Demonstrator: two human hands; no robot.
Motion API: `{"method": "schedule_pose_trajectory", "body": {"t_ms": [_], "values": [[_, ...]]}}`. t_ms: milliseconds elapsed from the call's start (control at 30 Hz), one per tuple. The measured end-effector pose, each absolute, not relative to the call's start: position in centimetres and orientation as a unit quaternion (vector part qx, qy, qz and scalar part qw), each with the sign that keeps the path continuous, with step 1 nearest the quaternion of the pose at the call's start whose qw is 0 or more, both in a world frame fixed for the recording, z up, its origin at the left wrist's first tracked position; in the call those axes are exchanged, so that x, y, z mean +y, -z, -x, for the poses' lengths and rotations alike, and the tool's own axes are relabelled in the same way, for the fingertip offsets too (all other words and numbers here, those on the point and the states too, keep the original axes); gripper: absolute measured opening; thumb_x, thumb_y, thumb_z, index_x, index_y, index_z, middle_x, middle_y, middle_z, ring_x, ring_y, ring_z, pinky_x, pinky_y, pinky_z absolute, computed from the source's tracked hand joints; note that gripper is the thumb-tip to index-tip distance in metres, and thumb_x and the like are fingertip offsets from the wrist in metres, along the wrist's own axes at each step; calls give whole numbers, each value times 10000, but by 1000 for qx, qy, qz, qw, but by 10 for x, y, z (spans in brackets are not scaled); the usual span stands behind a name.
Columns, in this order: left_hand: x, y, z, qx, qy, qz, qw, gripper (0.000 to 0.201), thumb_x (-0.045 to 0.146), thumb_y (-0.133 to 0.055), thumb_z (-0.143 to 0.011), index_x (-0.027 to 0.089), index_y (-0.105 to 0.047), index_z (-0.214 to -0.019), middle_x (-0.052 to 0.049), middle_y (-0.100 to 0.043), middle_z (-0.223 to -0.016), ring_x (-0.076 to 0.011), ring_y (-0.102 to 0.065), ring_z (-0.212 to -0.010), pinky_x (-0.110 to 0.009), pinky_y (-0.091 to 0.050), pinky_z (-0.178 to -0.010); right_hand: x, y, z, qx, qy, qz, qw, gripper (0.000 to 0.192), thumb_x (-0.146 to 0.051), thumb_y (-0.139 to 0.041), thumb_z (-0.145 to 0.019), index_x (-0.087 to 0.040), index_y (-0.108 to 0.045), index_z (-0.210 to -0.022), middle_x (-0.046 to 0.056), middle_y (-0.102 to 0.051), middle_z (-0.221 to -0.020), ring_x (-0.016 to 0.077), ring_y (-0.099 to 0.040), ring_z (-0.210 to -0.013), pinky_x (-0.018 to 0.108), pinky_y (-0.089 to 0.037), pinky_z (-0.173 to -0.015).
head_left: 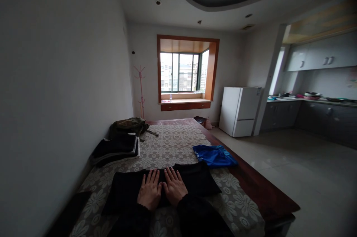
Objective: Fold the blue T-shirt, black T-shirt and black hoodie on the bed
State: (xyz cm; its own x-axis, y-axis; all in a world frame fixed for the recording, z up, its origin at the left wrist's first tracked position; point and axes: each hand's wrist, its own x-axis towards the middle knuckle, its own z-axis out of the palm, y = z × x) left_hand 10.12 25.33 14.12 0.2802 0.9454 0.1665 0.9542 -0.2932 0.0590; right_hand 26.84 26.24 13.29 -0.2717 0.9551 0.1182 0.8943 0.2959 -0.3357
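Observation:
A black folded garment [200,179] lies spread sideways across the patterned tablecloth in front of me; its exact kind is hard to make out. My left hand [150,190] rests flat on its middle, fingers stretched forward. Beside it, my right hand [174,186] lies flat on the same cloth, with the two thumbs close together. Just beyond the garment's right end is a blue folded piece of clothing [213,155]. A stack of folded dark and light clothes [118,148] sits to the left, against the wall.
The table has a floral cloth [167,136] and a dark red wooden edge [259,185] on the right. A dark green backpack [129,125] lies at the far left. Beyond stand a pink coat rack [141,92], a window and a white fridge [240,110]; kitchen cabinets line the right.

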Motion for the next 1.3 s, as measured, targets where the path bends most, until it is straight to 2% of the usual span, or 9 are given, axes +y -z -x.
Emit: {"method": "schedule_pose_trajectory", "body": {"t_ms": [200,633,1300], "values": [[248,-151,-104,-597,74,799,25,619,340,-284,-1031,193,-372,-1626,-58,-300,-1710,-282,-250,-1596,-551,-242,-1284,262,-133,-268,-790,-100,586,150,663,-411,-340,-1032,-163,-336,-1648,56,-266,-1716,262,-187,-1607,478,-102,-1306],[253,-140,-101,-594,80,799,41,622,359,-326,-1028,235,-343,-1637,-46,-322,-1706,-286,-255,-1595,-547,-252,-1281,261,-135,-268,-790,-95,585,153,662,-413,-339,-1031,-163,-347,-1644,56,-279,-1709,264,-192,-1606,481,-121,-1302],[253,-140,-101,-595,81,798,40,617,373,-312,-1034,233,-352,-1634,-41,-324,-1704,-286,-258,-1594,-545,-254,-1280,262,-132,-268,-791,-94,585,152,662,-409,-334,-1030,-168,-340,-1646,48,-268,-1714,261,-192,-1606,480,-116,-1303]]}}
